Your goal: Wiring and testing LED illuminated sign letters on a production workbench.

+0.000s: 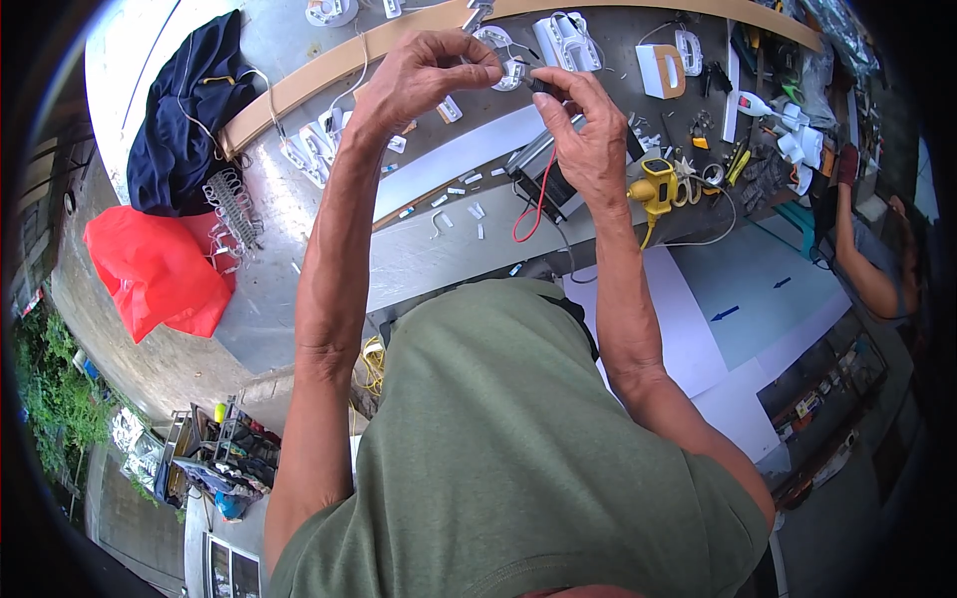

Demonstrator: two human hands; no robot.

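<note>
Both my hands are raised over the far part of the workbench, close together. My left hand is closed in a pinch, thumb against forefinger; what lies between those fingertips is too small to name. Thumb and fingers of my right hand pinch around a small dark piece that I cannot make out. Between the fingertips shows a white curved piece with thin wire by it; whether either hand touches it, I cannot tell. Below my right hand stands a metal box with a red wire looping from it.
A long tan strip curves across the bench. White wired pieces lie beyond my hands. A yellow power tool rests at right, near tape and tools. Dark cloth and a red bag lie left. Another person's arm shows far right.
</note>
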